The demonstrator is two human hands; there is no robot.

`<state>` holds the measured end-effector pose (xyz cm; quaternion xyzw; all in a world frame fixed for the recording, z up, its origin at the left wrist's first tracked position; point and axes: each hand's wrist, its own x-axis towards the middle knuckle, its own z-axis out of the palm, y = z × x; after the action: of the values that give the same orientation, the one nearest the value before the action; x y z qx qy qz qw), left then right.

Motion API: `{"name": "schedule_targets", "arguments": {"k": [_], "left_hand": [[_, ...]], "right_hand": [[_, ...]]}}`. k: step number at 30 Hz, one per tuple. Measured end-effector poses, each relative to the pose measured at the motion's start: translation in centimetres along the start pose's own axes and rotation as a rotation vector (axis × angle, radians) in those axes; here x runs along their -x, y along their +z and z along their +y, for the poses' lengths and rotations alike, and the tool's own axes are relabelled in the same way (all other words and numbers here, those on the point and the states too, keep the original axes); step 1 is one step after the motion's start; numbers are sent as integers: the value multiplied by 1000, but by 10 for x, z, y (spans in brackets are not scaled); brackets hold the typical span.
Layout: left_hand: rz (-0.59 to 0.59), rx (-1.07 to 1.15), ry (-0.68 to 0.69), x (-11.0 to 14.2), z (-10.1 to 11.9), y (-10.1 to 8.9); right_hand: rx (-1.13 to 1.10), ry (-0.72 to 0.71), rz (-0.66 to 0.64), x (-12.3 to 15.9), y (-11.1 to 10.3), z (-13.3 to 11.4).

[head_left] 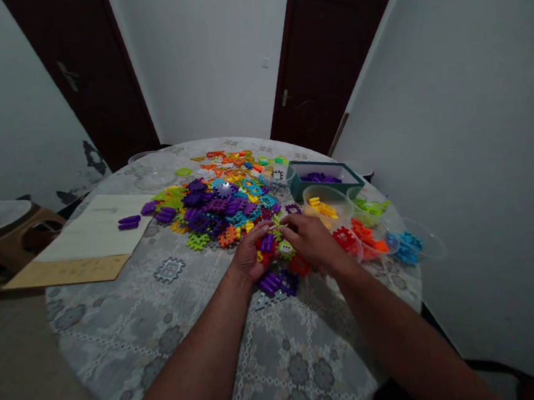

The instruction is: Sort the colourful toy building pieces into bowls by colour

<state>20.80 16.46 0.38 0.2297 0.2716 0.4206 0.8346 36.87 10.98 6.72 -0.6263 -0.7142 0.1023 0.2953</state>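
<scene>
Left hand point(255, 254) cups a small clump of interlocking plastic pieces point(267, 244), right hand point(308, 240) pinching it with its fingertips. Loose pile point(216, 207) sits just far of them; clear tubs point(322, 189) sit right. A slipped grip could scatter pieces, and a stray wrist could tip those tubs.

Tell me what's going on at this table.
A person's left hand holds a cluster of purple and red plastic building pieces, and the right hand touches it, above a round patterned tablecloth. A heap of mixed pieces lies beyond, near a teal box and clear bowls.
</scene>
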Motion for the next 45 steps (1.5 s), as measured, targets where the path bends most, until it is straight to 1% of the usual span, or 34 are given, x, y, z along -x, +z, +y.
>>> {"name": "schedule_targets", "arguments": {"k": [3,5,8,11,13,15,20,23,25,27,29,31,34,36,37,39,41,43,45], "left_hand": [[-13,11,-14,-1,2,0],[-16,23,-38,-2,3,0],[9,24,-59,-1,5,2],[26,1,-60,0,6,5],[31,4,-65,1,6,6],[36,18,-69,1,5,5],[35,33,-68,-4,0,-2],[35,38,-74,-5,-1,-4],[36,55,-77,-4,0,-4],[42,67,-80,-3,1,-2],[44,70,-80,-2,1,-1],[38,68,-78,-2,1,-1],[2,80,-67,-4,0,-3],[-31,86,-63,-7,-1,-6],[-48,91,-62,-8,-2,-7],[-70,111,-47,-11,-3,-8],[-75,130,-25,-14,-4,-8],[-65,134,-9,-16,-5,-8],[-66,137,-13,-17,-6,-8]], "right_hand": [[-27,29,25,-4,4,-4],[-49,55,79,-8,1,-2],[-87,73,175,-10,-7,5],[-110,91,268,-9,-20,19],[-98,132,328,-7,-34,36],[-45,191,396,-5,-52,59],[247,349,636,-2,-108,129],[393,465,684,1,-131,163],[462,521,671,5,-137,173],[494,515,644,10,-133,166],[467,414,601,15,-121,144],[379,230,519,19,-100,111],[233,-88,324,24,-60,56],[171,-247,215,27,-32,24],[153,-296,173,27,-19,11],[152,-330,103,27,3,-7],[183,-300,55,26,20,-16],[209,-254,34,23,31,-20],[206,-228,35,21,36,-21]]}}
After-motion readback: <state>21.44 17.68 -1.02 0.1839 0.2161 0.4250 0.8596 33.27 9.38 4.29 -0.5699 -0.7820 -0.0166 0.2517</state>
